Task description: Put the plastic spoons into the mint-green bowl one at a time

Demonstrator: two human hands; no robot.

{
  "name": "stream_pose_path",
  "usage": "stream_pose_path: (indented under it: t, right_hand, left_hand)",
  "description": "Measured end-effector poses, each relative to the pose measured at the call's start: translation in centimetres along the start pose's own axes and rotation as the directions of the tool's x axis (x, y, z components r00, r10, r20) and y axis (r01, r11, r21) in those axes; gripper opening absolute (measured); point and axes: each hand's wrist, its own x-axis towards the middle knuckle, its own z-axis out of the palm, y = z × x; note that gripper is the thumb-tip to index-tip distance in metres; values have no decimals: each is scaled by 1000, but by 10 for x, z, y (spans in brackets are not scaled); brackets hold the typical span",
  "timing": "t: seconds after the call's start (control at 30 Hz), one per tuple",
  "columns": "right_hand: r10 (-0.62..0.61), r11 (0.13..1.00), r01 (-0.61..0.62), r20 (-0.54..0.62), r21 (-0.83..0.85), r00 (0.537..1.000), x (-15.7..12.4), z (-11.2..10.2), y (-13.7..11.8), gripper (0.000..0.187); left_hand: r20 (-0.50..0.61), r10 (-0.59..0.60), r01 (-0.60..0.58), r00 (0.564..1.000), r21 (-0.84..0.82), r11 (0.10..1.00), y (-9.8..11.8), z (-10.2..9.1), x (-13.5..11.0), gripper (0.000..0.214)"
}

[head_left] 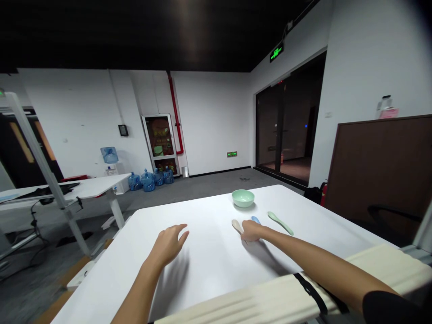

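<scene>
My right hand (252, 231) is down at the white table (209, 252), its fingers closed on the handle of a beige spoon (236, 226). The spoon's bowl end points away from me, to the left of the fingers. Just behind that hand shows a blue spoon (255, 220), its handle hidden by the hand. Farther right lies a light green spoon (280, 222), apart from the hand. A mint green bowl (243, 198) stands upright near the table's far edge. Over the left part of the table, my left hand (169, 244) hovers open and holds nothing, thumb and fingers apart.
A cream padded roll (249, 300) with a black strap runs along the table's near edge, under my right forearm. To the right stands a brown partition (378, 166). Another white table (97, 185) and several blue water jugs (147, 181) are at the left.
</scene>
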Motion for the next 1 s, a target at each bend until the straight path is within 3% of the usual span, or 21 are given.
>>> stream_pose_path:
  t: [0.1,0.2,0.33,0.43,0.67,0.8,1.0]
  right_hand:
    - [-89,996,89,-29,-2,996,0,-17,1,21]
    - [-116,992,123,-145,39,983,4,-45,2,27]
    - [3,999,14,-341,48,940,25,-79,11,30]
    - [107,994,-97,-416,47,903,50,-92,23,29]
    - [258,966,-227,-428,122,866,100,-93,43,41]
    - [274,961,-235,-402,143,874,120,-87,52,54]
    - [299,954,-270,-362,129,883,138,-79,61,52]
  left_hand:
    - [1,3,-3,1000,1,1000,1,-1,0,50]
    - [6,5,-5,1000,-6,1000,3,-3,0,50]
    - [20,-5,6,1000,-16,1000,7,-4,0,49]
    - [24,-12,13,1000,-18,1000,7,-5,2,49]
    - [28,-6,7,1000,-30,1000,2,0,6,48]
    - [30,-19,19,999,-20,1000,2,0,8,48]
    - [30,-27,28,999,-8,1000,0,3,11,48]
